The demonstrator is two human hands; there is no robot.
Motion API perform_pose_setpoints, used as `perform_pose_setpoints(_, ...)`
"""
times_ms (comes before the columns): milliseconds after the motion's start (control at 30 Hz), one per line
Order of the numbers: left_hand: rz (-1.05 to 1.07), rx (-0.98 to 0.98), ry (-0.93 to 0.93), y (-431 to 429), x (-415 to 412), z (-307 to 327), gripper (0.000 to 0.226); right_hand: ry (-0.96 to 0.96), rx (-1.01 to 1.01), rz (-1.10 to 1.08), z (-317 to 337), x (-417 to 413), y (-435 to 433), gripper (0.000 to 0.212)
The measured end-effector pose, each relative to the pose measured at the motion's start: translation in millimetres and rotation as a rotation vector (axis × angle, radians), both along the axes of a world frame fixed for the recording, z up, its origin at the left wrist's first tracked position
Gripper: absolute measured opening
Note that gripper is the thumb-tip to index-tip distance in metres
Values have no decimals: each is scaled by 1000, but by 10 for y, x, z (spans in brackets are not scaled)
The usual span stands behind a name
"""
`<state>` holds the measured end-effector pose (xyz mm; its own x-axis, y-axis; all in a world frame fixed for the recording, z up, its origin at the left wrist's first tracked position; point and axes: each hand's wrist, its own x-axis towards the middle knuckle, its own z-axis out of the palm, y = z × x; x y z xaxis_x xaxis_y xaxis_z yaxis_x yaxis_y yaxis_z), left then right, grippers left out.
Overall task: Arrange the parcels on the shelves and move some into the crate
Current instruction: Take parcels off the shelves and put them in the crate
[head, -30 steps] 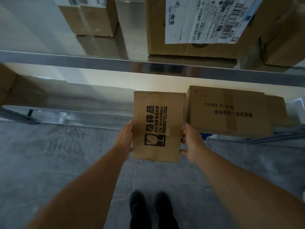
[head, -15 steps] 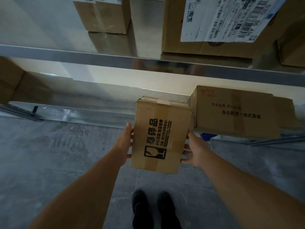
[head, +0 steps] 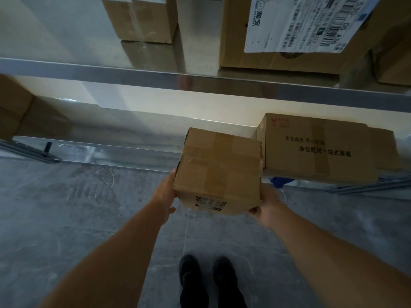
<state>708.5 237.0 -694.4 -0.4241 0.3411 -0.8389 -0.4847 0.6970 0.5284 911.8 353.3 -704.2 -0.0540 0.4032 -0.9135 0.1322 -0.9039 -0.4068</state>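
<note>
Box (head: pixel 219 170) between palms: stiff taped cardboard, probably light. Left hand (head: pixel 165 194), right hand (head: pixel 265 207) press lower sides; fingers hidden beneath, curl unclear. Support bottom.

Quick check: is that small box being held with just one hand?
No, the left hand and the right hand hold opposite sides of the small box.

Left of the printed box (head: pixel 322 150), the lower shelf (head: pixel 115 152) lies open as far as a brown box (head: pixel 13 105) at the far left; the taped parcel (head: pixel 219 170) blocks the spot just left of the printed box. Above it, the upper shelf rail (head: pixel 133 74) caps the opening
</note>
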Motion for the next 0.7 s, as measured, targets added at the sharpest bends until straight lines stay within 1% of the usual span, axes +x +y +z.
perform_pose_setpoints(167, -51, 24, -14, -25, -14, -5, 27, 79, -41, -33, -48, 79, -53, 32)
perform_pose_setpoints(233, -51, 23, -32, -47, -23, 5, 22, 136, -38, -13, -34, 96, -66, 37)
perform_pose_setpoints(367, -19, 48, -41, -69, -11, 36, 35, 193, -56, 38, -1, 87, -101, 45)
perform_pose_setpoints(467, -81, 78, -52, -94, -23, 38, 42, 188, -82, 49, -26, 96, -121, 45)
perform_pose_setpoints(633, -45, 126, -64, -169, -60, 5, 47, 199, -49, 29, -44, 127, -151, 42)
perform_pose_setpoints(700, -62, 113, -77, -186, -54, -46, 39, 209, -20, 29, -59, 130, -158, 40)
